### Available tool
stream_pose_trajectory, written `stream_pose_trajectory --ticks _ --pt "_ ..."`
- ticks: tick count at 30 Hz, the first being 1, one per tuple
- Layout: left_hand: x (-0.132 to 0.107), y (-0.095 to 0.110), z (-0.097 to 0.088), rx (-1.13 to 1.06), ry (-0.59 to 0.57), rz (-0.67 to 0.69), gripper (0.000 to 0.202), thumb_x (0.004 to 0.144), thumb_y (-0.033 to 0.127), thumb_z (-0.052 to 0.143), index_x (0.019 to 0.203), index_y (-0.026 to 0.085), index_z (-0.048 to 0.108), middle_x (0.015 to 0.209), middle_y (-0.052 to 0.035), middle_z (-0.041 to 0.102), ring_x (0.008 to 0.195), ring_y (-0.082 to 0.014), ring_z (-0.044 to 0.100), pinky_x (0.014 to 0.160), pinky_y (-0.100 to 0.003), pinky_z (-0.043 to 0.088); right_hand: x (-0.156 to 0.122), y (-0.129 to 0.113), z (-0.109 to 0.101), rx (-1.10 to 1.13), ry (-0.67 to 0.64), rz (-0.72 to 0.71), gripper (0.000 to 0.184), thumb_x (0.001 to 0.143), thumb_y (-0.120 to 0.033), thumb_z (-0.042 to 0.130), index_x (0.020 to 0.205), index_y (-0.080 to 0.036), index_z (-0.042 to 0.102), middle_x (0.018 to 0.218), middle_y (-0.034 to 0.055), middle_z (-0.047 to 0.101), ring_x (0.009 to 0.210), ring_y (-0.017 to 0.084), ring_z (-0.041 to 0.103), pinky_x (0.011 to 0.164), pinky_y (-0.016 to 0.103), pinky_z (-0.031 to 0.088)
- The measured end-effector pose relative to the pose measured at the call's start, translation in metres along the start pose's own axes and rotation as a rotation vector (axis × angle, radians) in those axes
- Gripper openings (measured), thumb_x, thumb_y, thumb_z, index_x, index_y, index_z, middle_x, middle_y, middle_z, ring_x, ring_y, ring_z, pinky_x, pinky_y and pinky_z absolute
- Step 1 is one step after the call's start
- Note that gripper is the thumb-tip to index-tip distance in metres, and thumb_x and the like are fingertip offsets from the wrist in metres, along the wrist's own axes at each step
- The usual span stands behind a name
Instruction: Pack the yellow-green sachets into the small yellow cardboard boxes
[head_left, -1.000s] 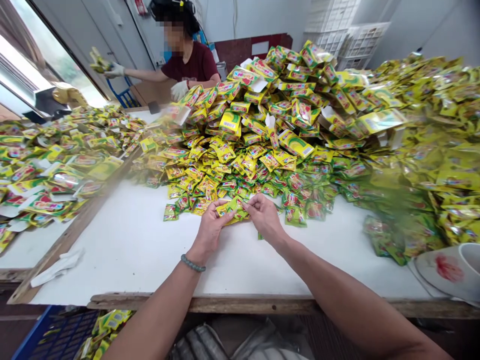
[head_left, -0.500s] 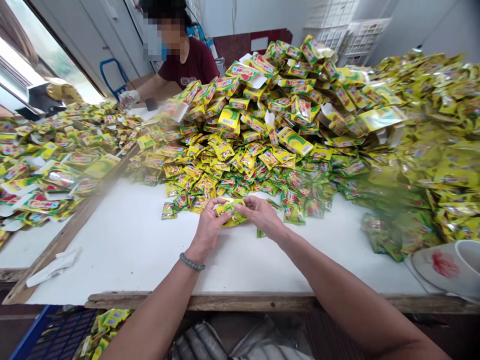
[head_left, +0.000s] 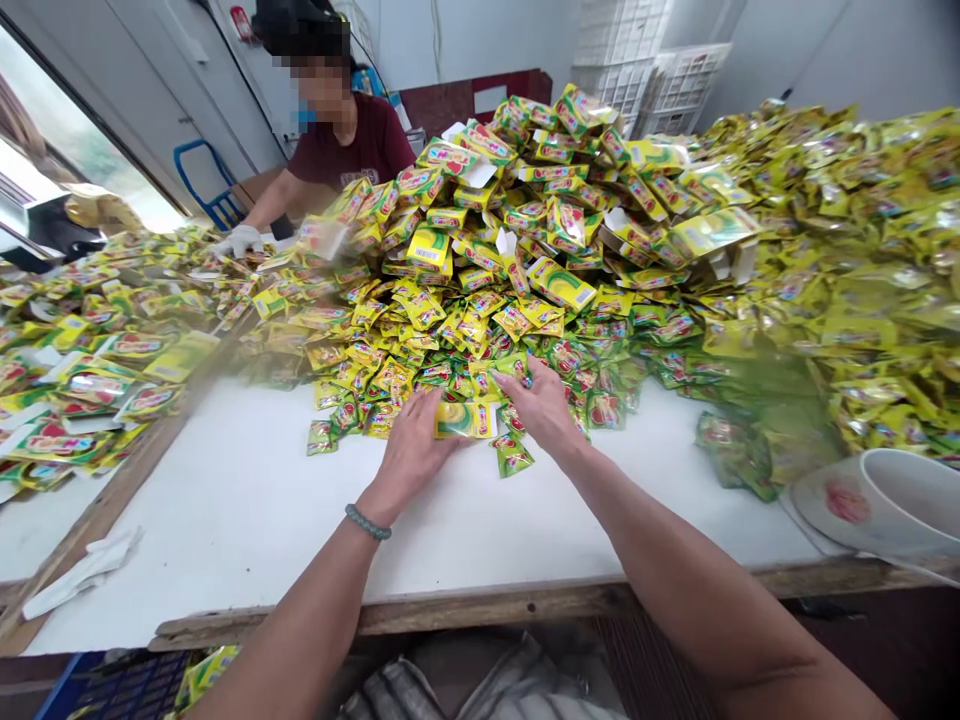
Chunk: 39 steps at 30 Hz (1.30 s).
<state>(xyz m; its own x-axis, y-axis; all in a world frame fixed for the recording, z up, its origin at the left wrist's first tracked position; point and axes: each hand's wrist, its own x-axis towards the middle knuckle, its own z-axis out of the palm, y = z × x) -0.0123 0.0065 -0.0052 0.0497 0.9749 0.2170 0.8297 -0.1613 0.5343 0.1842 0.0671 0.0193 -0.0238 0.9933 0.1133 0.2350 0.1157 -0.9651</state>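
My left hand [head_left: 411, 445] grips a small stack of yellow-green sachets [head_left: 465, 420] at the near edge of a big heap of yellow and green sachets [head_left: 540, 250] on the white table [head_left: 262, 510]. A bead bracelet is on that wrist. My right hand [head_left: 544, 405] lies with fingers spread on the green sachets just right of the stack, touching the heap. A single green sachet [head_left: 514, 455] lies loose below the two hands.
A person in a dark red shirt [head_left: 337, 150] works across the table, a gloved hand [head_left: 238, 240] on another sachet pile [head_left: 97, 330] at left. A white bowl [head_left: 892, 495] sits at the right edge. White crates [head_left: 660, 70] stand behind. A blue crate [head_left: 112, 685] is below.
My right hand let go of the stack and moved up and right onto the heap. My left hand kept the stack. The other person lowered a gloved hand onto the left pile.
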Motion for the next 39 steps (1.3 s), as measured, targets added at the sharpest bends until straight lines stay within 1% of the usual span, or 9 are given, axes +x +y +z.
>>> stream_pose_trajectory --ticks 4,7,11,14,19,25,29,33,39 --pt "-0.002 -0.001 0.011 0.201 -0.163 0.113 0.057 0.082 0.038 0.073 0.132 0.015 0.058 0.125 -0.0174 0.067 0.12 -0.0357 0.058 0.101 -0.049 0.045 0.0 0.006 0.003 -0.019 -0.001 -0.044 0.032 0.076 -0.048 0.064 0.089 -0.019 0.061 0.09 0.0056 0.069 0.083 0.023 0.061 0.08 0.036 0.048" --pt "-0.005 -0.003 0.008 0.153 -0.152 0.073 0.044 0.089 0.041 0.062 0.126 0.016 0.063 0.114 -0.0152 0.072 0.108 -0.0326 0.064 0.094 -0.043 0.048 0.002 0.011 0.002 0.037 -0.018 -0.036 0.033 0.076 -0.048 0.065 0.092 -0.019 0.061 0.09 0.0048 0.069 0.084 0.022 0.062 0.08 0.036 0.049" --pt "-0.014 -0.008 -0.004 -0.185 -0.079 -0.15 0.04 0.092 0.045 0.056 0.122 0.02 0.065 0.102 -0.0072 0.075 0.09 -0.0246 0.069 0.079 -0.033 0.05 0.006 0.011 -0.002 0.208 -0.076 -0.006 0.043 0.074 -0.052 0.072 0.101 -0.019 0.064 0.094 0.0051 0.071 0.087 0.023 0.065 0.084 0.038 0.051" --pt "-0.018 -0.01 -0.01 -0.562 -0.066 -0.245 0.043 0.085 0.048 0.065 0.117 0.019 0.065 0.107 -0.0059 0.074 0.094 -0.0223 0.068 0.082 -0.03 0.05 0.006 0.008 -0.003 0.336 -0.159 -0.005 0.047 0.074 -0.053 0.074 0.106 -0.02 0.065 0.096 0.0048 0.072 0.089 0.024 0.067 0.086 0.039 0.053" --pt "-0.018 0.0 -0.013 -1.105 -0.139 -0.395 0.053 0.071 0.046 0.081 0.113 0.018 0.066 0.111 -0.0068 0.074 0.093 -0.021 0.069 0.084 -0.031 0.052 0.004 0.004 -0.006 0.171 -0.318 -0.05 0.04 0.077 -0.051 0.073 0.102 -0.021 0.068 0.096 0.004 0.073 0.094 0.025 0.066 0.088 0.039 0.053" --pt "-0.022 0.01 -0.009 -1.143 -0.23 -0.394 0.043 0.072 0.042 0.083 0.105 0.017 0.071 0.101 -0.0045 0.075 0.082 -0.0175 0.069 0.077 -0.027 0.053 0.005 0.002 -0.013 -0.048 -0.513 -0.16 0.032 0.079 -0.05 0.07 0.088 -0.02 0.072 0.086 0.0025 0.071 0.087 0.024 0.065 0.081 0.036 0.051" --pt "-0.024 0.014 -0.006 -1.194 -0.262 -0.426 0.047 0.07 0.04 0.085 0.109 0.017 0.069 0.1 -0.0046 0.076 0.078 -0.0163 0.069 0.073 -0.026 0.053 0.002 0.002 -0.005 -0.15 -0.348 -0.244 0.031 0.078 -0.05 0.07 0.076 -0.019 0.071 0.087 0.0043 0.07 0.086 0.023 0.063 0.082 0.035 0.047" --pt "-0.025 0.016 -0.004 -1.263 -0.218 -0.463 0.052 0.065 0.037 0.089 0.107 0.015 0.067 0.094 -0.0051 0.076 0.073 -0.0158 0.07 0.069 -0.026 0.054 -0.009 0.003 0.01 -0.145 -0.186 -0.252 0.027 0.083 -0.046 0.067 0.089 -0.021 0.074 0.09 0.0043 0.073 0.084 0.022 0.065 0.079 0.033 0.048" --pt "-0.024 0.019 -0.004 -1.311 -0.189 -0.555 0.067 0.057 0.035 0.093 0.114 0.016 0.063 0.087 -0.0036 0.076 0.068 -0.018 0.071 0.065 -0.027 0.054 -0.017 0.001 0.019 -0.3 -0.207 -0.29 0.02 0.087 -0.039 0.066 0.092 -0.023 0.076 0.087 0.0047 0.073 0.085 0.022 0.064 0.077 0.033 0.047"
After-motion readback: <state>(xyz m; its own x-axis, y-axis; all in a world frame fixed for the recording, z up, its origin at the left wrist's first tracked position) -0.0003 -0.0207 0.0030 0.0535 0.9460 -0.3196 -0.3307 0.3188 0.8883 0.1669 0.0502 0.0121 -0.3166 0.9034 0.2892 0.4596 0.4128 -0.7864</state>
